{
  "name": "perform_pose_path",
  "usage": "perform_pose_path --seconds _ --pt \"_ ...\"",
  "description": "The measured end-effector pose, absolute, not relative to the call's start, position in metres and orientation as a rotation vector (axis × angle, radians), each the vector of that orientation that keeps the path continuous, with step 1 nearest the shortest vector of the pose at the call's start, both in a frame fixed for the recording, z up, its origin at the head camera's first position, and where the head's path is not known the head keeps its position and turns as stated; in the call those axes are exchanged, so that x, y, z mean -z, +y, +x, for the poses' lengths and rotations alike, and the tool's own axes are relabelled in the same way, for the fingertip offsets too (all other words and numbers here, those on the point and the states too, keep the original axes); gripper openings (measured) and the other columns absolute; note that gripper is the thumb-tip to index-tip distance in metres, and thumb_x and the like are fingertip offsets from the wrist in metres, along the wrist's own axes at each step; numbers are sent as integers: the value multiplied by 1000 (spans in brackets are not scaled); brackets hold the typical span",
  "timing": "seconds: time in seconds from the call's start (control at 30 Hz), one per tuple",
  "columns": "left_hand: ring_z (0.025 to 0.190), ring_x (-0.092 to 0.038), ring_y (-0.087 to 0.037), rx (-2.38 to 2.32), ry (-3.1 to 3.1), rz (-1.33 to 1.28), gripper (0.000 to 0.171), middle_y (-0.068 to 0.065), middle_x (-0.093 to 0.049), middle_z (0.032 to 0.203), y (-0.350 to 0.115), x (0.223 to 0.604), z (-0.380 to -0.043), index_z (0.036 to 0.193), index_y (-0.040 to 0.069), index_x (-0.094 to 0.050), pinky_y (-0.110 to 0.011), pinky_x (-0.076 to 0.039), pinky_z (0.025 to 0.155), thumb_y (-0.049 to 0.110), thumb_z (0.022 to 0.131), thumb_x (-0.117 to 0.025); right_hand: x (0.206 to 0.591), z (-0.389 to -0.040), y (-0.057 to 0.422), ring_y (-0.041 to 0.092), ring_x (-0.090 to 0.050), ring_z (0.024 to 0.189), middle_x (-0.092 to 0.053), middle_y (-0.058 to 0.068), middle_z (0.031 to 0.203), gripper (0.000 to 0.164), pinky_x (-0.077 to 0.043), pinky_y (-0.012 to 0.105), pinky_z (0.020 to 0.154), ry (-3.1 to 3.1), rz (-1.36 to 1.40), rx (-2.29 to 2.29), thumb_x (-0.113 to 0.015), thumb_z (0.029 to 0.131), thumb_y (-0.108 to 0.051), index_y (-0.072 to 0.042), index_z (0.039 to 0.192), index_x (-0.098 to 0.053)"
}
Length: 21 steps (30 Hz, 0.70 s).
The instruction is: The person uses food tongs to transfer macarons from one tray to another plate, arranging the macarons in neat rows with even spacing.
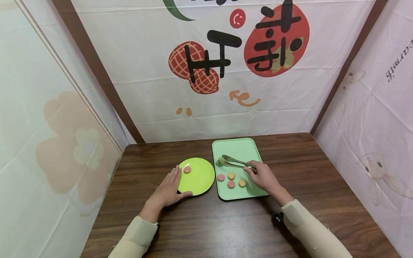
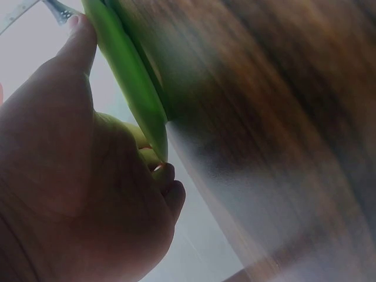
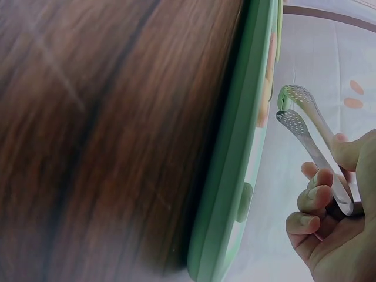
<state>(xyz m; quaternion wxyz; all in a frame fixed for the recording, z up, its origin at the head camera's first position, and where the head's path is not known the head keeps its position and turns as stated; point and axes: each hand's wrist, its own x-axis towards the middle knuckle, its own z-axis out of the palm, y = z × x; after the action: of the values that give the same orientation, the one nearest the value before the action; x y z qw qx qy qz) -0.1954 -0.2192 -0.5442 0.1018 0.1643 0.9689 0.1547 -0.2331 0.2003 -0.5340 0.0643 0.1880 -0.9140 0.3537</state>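
Observation:
My right hand [image 1: 262, 176] grips metal tongs [image 1: 237, 163] near their joined end, with thumb and fingers on the two arms. Their perforated tips stand apart over the left part of the pale green tray [image 1: 248, 145]. Below the tongs lie several small round sweets, among them a pink one [image 1: 221, 177] and a yellow one [image 1: 231, 176]. On the left, my left hand [image 1: 167, 189] rests against the lime green plate [image 1: 200, 179], fingers straight along its left rim and thumb at the near rim. One pink sweet [image 1: 187, 169] sits on this plate, close to the fingertips.
Plate and tray stand side by side on a dark wooden table [image 1: 206, 222], the plate's right rim close to the tray's left edge. A printed white cloth wall [image 1: 155, 107] rises behind the table, with similar walls at both sides.

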Motion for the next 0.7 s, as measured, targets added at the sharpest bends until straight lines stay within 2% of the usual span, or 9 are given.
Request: perform_pose_path --seconds 0.33,0.53,0.7 --pt "166 -9 -39 -463 2856 487 118 -24 -3 178 -220 544 -196 169 -7 -12 -52 -15 134 72 98 -64 532 -231 190 8 -55 67 -73 1 94 29 -48 32 60 -2738 621 -1064 -71 107 -27 -3 121 -77" --pt "166 -9 -39 -455 2855 482 118 -24 -3 178 -220 544 -196 169 -7 -12 -52 -15 134 72 98 -63 530 -229 186 6 -60 71 -74 4 103 37 -53 32 64 -2756 624 -1089 -69 108 -31 -1 128 -74" --pt "166 -9 -39 -459 2851 466 118 -24 -3 179 -219 544 -197 169 -6 -12 -52 -15 134 73 97 -63 530 -229 182 7 -60 70 -73 0 97 34 -53 32 63 -2750 641 -1110 -69 108 -30 -2 126 -75"
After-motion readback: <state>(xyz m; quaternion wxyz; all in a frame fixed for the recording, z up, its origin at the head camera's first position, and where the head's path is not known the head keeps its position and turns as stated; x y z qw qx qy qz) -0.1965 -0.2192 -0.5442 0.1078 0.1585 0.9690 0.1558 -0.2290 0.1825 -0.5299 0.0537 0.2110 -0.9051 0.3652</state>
